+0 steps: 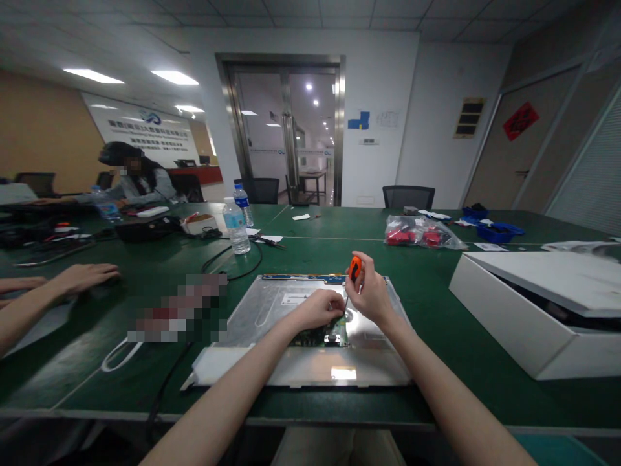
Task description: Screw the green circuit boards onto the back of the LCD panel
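A flat silver metal panel [262, 310], which looks like the back of a display, lies before me on the green table. On it sits a green circuit board [334, 338], partly covered by my left hand. My right hand [372, 294] is closed around a screwdriver [356, 266] with an orange and black handle, its shaft pointing down at the board's upper corner. Beside the shaft, the fingers of my left hand [317, 309] are pinched together low over the board. Whatever they may hold is hidden.
A white box [533, 310] with a tilted lid stands at right. Behind the panel are water bottles [236, 225], black cables and a plastic bag of red parts [422, 233]. At left, a co-worker's hand [90, 277] rests on the table; another person [140, 178] sits farther back.
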Motion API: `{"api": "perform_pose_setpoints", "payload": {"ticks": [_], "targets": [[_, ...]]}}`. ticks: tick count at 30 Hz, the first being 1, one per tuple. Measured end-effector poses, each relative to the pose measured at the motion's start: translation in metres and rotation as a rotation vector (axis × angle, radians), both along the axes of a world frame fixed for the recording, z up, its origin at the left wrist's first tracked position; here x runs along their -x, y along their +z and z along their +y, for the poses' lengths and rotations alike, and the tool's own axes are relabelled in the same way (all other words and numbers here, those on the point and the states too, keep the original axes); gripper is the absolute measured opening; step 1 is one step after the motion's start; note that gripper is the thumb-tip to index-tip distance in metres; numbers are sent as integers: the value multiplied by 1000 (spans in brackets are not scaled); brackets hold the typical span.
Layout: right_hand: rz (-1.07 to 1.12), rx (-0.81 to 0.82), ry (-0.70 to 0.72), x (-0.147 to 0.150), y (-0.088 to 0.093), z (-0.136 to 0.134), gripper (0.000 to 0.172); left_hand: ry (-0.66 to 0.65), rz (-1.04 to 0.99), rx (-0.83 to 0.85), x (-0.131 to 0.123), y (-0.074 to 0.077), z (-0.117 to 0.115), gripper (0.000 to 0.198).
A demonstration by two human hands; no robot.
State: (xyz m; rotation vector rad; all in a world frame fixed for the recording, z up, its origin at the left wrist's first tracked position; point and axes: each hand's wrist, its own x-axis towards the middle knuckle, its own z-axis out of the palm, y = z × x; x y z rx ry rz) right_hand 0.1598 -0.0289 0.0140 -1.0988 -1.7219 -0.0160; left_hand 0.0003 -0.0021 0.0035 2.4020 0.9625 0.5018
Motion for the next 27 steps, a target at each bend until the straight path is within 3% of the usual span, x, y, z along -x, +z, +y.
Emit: {"api": "perform_pose_setpoints", "payload": {"ticks": [3, 9, 16, 23, 27], "targets": [[-25, -36, 6, -2, 1, 1, 47, 0, -2, 2, 0, 0, 0, 10], [-36, -31, -24, -1, 1, 2, 66, 4, -2, 6, 0, 2, -1, 9], [-9, 6, -18, 0, 0, 0, 47, 6, -4, 6, 0, 0, 0, 9], [-62, -71, 9, -3, 0, 4, 57, 0, -8, 3, 0, 0, 0, 9], [-22, -28, -1, -1, -1, 3, 63, -5, 0, -3, 0, 0, 0, 9]]}}
